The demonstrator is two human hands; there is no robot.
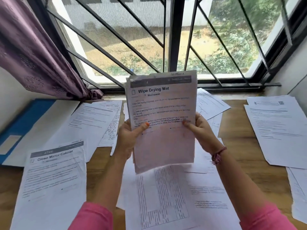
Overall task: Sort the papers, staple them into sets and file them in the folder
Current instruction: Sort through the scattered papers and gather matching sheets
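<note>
Head view, contents as seen. Item one: a stack of papers (162,120), held upright above the desk (235,130) in front of the window (149,39), top sheet headed "Wipe Drying Mat". My left hand (128,140) grips the stack's left edge, thumb laid across the front, fingers curled behind; my right hand (201,128) grips the right edge the same way, thumb on the front of the page. Both sets of fingers are closed on the stack, none spread wide. Item two: a thread bracelet (218,154) on my right wrist; pink sleeves (93,218) on both arms. Item three: a blue folder (25,123), lying flat at the far left of the desk, partly covered by a white sheet. Item four: a sheet headed "Close Mirror Cabinet" (54,183), flat on the desk near left, just below the folder. Item five: loose printed sheets (166,196) spread on the desk under my arms, others overlapping at centre left and behind the stack. Item six: a separate pile of sheets (275,130) at the right side, well apart from the folder. Item seven: a purple curtain (33,52) hanging at upper left.
</note>
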